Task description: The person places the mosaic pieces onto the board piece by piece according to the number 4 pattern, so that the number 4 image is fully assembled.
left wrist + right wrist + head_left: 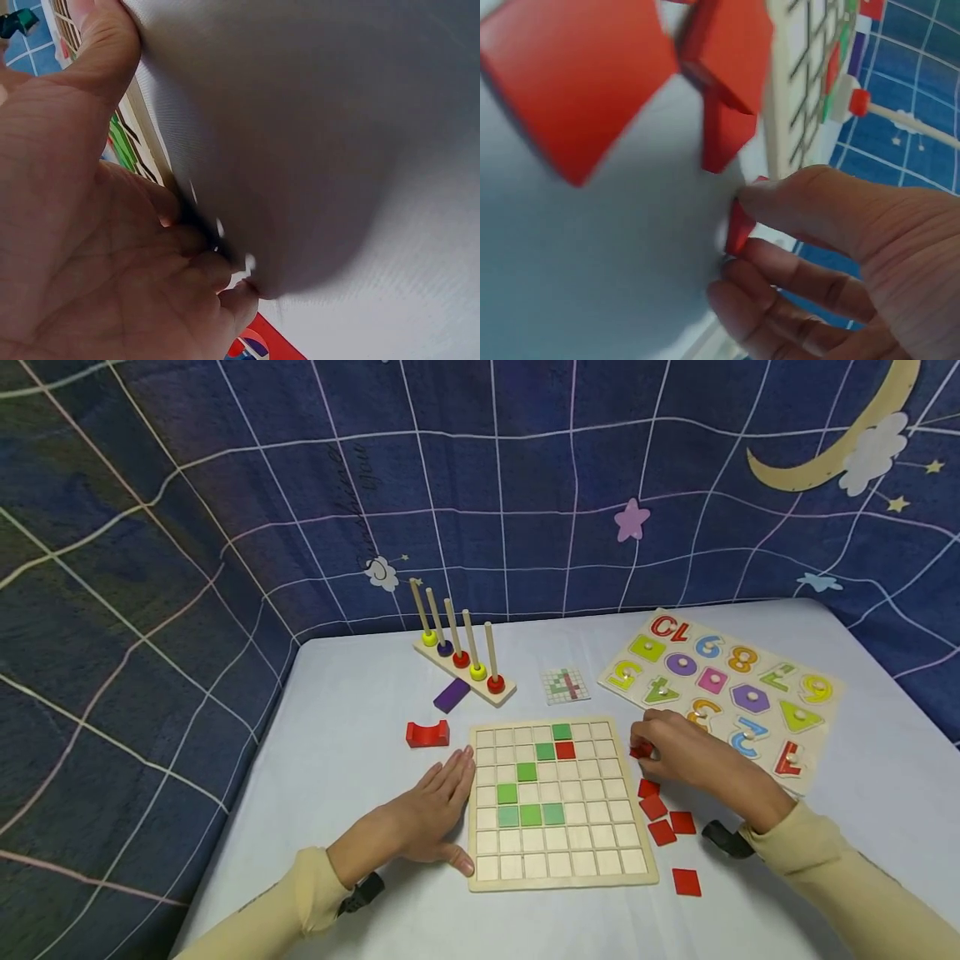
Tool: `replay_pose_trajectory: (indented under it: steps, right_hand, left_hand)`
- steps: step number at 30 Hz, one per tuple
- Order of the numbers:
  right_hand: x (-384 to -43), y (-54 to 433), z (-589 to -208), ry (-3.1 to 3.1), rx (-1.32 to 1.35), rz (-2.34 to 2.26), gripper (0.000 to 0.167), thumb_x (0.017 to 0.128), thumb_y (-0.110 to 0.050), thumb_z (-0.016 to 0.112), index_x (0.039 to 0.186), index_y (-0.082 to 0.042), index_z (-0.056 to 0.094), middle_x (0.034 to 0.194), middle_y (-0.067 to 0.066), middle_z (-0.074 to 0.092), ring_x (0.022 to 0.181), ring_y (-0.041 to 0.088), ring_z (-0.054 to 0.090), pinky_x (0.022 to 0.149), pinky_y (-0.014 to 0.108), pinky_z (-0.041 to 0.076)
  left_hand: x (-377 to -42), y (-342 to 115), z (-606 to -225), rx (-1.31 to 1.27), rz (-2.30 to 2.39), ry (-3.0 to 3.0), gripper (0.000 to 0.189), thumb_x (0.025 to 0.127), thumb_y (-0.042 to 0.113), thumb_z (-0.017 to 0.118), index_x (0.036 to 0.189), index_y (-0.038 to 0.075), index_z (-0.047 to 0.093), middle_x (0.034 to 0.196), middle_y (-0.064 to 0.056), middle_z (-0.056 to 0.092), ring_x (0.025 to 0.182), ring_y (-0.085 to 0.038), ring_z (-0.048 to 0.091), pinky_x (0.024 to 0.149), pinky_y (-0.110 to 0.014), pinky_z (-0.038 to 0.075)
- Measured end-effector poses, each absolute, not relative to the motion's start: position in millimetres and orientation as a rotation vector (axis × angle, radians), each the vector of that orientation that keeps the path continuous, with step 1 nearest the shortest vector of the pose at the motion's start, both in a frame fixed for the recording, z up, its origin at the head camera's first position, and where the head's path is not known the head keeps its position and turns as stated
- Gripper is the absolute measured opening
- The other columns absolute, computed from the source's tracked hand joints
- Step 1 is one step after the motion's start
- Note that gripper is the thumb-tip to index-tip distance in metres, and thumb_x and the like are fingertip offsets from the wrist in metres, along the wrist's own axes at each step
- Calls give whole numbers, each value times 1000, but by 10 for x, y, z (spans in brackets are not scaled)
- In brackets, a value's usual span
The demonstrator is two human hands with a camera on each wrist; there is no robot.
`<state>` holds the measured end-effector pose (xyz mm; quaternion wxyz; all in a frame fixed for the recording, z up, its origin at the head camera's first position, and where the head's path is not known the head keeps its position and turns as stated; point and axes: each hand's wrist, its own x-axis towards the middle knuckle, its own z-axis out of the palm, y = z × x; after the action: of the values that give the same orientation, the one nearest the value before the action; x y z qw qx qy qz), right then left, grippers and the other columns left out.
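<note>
A wooden grid board [564,883] lies on the white table, with several green tiles [530,815] and one red tile [565,750] in its squares. My left hand [416,817] lies along the board's left edge, fingers extended, fingertips and thumb at the rim. To the right of the board, my right hand [682,750] pinches a red square tile [739,227] between thumb and fingers, close over the table. More loose red tiles [652,807] are scattered just below that hand, beside the board's right edge.
Behind the board stands a peg stacker [502,695] with coloured rings. Near it lie a purple block [452,696], a red curved block [427,735] and a small pattern card [565,686]. A number-and-shape puzzle board [637,693] sits at the back right, partly under the right forearm.
</note>
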<state>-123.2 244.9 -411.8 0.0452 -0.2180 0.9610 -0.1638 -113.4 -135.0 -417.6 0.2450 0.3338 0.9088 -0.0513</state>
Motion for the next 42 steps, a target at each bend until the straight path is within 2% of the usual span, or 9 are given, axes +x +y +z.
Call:
replay_pose_trajectory:
  steps: [5,14,28,42]
  right_hand:
    - [-1234,2466,-4126,2920,-656,-528,16,82,1,83,92,-6,74,86,4,63,77,13,53,66,26,51]
    - [-1206,2338,-4092,2928,-792,-536,16,82,1,82,92,-8,73,88,2,61,79,11,52,66,24,51]
    - [-1277,1846,-4097,2754,-1158,-561,11,91,-2,81,99,-9,77,94,1,64,89,12,52,76,25,52]
    - [-1292,1718,-4165,2791,-1233,-531,10,89,2,83,92,-7,79,87,1,62,83,12,51,73,25,52]
  left_hand:
    - [-1141,-1340,-4168,907,-141,2481,146,73,79,79,172,2,4,183,-13,-3,171,-30,0,140,-44,14]
    - [-1132,-1344,-4180,901,-134,2478,146,72,78,81,172,2,4,183,-13,-2,171,-30,1,140,-44,14]
    - [-1123,-1350,-4187,920,-149,2477,145,73,80,78,172,2,5,183,-14,-2,171,-30,1,140,-44,15]
    - [-1127,-1357,-4182,936,-162,2486,143,75,81,76,171,0,7,183,-16,-2,171,-31,1,140,-45,16]
